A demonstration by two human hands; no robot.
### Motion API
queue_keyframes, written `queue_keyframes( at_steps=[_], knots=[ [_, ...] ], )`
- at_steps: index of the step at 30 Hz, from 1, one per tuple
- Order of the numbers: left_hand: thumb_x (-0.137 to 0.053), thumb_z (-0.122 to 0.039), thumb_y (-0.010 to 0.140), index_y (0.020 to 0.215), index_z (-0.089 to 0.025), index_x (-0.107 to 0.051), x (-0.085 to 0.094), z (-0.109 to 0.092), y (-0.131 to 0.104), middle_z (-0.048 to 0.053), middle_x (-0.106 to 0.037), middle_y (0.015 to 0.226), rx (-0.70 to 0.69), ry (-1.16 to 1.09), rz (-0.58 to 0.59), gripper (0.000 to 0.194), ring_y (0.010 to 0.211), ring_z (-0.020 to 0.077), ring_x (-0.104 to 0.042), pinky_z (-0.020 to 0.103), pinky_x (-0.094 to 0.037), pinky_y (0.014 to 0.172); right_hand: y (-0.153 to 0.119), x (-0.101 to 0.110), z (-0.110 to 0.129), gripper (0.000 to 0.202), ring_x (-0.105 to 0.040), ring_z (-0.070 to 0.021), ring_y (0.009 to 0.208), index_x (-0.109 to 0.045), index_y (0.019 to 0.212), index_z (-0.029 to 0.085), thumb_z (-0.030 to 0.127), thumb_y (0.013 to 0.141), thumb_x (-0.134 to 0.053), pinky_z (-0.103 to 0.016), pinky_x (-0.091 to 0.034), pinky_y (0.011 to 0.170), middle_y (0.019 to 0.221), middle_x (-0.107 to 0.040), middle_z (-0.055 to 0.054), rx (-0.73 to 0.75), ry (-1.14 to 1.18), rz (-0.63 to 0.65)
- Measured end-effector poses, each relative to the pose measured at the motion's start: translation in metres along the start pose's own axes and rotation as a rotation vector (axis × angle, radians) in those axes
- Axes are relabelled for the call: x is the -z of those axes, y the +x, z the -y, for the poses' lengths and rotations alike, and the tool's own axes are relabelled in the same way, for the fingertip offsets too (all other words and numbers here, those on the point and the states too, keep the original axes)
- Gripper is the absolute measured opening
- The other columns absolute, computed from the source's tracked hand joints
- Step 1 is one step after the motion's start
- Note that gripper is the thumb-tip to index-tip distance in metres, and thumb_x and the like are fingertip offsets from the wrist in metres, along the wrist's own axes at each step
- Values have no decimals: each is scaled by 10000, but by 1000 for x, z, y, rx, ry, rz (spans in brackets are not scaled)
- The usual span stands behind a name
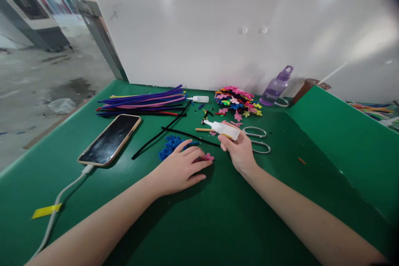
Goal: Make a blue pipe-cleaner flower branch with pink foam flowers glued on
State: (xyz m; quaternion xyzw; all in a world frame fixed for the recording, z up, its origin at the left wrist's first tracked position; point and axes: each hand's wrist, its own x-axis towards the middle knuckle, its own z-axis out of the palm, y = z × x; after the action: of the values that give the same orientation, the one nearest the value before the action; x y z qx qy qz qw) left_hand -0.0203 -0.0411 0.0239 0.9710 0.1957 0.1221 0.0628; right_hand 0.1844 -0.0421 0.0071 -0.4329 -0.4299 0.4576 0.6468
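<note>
My right hand [239, 147] is closed around a small white glue bottle [226, 129], its nozzle pointing left. My left hand [181, 168] lies low over the green table with its fingers apart. Its fingertips are at a small pink flower piece [208, 157], partly covered by them; whether they grip it is unclear. Blue fuzzy flower pieces [170, 146] lie just beyond the left hand. Two black pipe cleaners [152, 139] cross behind them. Scissors with light grey handles [261, 147] rest beside my right hand, their blades hidden.
A phone [110, 139] with a cable lies at the left. Behind are a pipe cleaner bundle [143, 102], a second glue bottle [200, 99], a colourful flower pile [238, 102] and a purple bottle [276, 87]. A green panel [343, 145] stands at the right.
</note>
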Motion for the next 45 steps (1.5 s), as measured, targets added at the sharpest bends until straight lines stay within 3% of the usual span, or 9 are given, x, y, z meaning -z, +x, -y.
queue_keyframes(
  at_steps=[3, 7, 14, 20, 33, 38, 41, 45],
  knots=[
    [-425, -315, 896, 1170, -244, -540, 0, 1, -1, 36, -580, 1130, -53, -28, -38, 305, 1066, 185, -500, 451, -229, 1056, 0, 1, -3, 149, -368, -40, 390, -583, 751, 181, 284, 717, -685, -221, -278, 388, 566, -507, 52, 1, 26, -50],
    [-431, -247, 890, 1027, -222, -614, 0, 2, -1, 24, -627, 1019, -39, -59, -131, 230, 971, 153, -537, 390, -302, 1009, -1, 5, -5, 328, -334, -51, 380, -465, 573, 178, 393, 785, -596, -211, -245, 356, 454, -330, 74, 24, 97, -93],
    [-445, -321, 881, 1275, -263, -456, -2, 3, 2, 24, -544, 1266, -3, -81, -53, 399, 1157, 199, -464, 428, -244, 1055, 2, 4, -3, 336, -317, -62, 392, -440, 617, 196, 454, 812, -532, -208, -227, 344, 492, -317, 67, 4, 111, -153],
    [-429, -334, 889, 1258, -273, -479, -3, 2, 3, 15, -555, 1252, 21, -82, -34, 378, 1164, 202, -457, 434, -235, 1054, 3, 3, -2, 345, -309, -55, 392, -445, 612, 191, 459, 809, -536, -208, -227, 344, 496, -325, 65, -20, 128, -140],
    [-436, -300, 891, 1154, -269, -567, -4, 4, 3, 22, -605, 1147, 22, -69, -69, 295, 1084, 185, -500, 423, -244, 1039, 3, 4, -3, 344, -334, -62, 402, -422, 613, 197, 455, 813, -531, -214, -241, 359, 494, -334, 63, -32, 91, -96],
    [-487, -377, 870, 1043, -248, -612, -8, 7, 3, 12, -650, 1024, 49, -75, -133, 249, 972, 162, -547, 411, -233, 1032, 2, 4, -3, 343, -332, -63, 416, -420, 611, 196, 446, 818, -531, -212, -241, 368, 503, -331, 61, -27, 96, -81],
    [-466, -337, 888, 957, -235, -631, -8, 8, 3, 2, -663, 898, 78, -103, -166, 206, 876, 133, -568, 391, -255, 1015, 2, 3, -3, 354, -326, -66, 420, -406, 604, 199, 454, 815, -531, -212, -246, 367, 501, -327, 60, -29, 78, -87],
    [-430, -271, 908, 996, -217, -612, -12, 10, 1, 2, -661, 818, 108, -110, -266, 210, 792, 116, -581, 392, -278, 1008, 2, 3, -3, 359, -323, -66, 420, -403, 601, 199, 460, 804, -544, -211, -243, 363, 497, -325, 61, -35, 82, -96]
  ],
)
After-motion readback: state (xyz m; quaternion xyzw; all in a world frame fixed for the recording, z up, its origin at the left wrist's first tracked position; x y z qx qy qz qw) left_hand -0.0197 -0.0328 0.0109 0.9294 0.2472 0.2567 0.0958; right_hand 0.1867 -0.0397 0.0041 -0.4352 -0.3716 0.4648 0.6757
